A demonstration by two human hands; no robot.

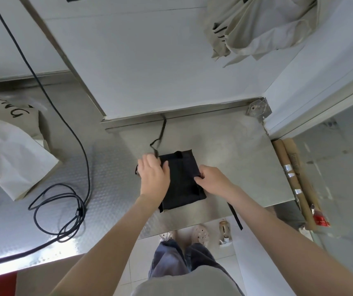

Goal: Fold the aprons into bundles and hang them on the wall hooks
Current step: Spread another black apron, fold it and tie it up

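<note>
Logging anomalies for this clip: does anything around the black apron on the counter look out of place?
The black apron has loose ties: the front strap hangs over the counter edge, the rear strap snakes toward the wall. Nothing looks spilled or damaged.

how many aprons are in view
3: black apron at centre, hanging beige apron top right, crumpled beige apron far left. More may be hidden.

Head view, steeply downward, close over counter [224, 146]
</note>
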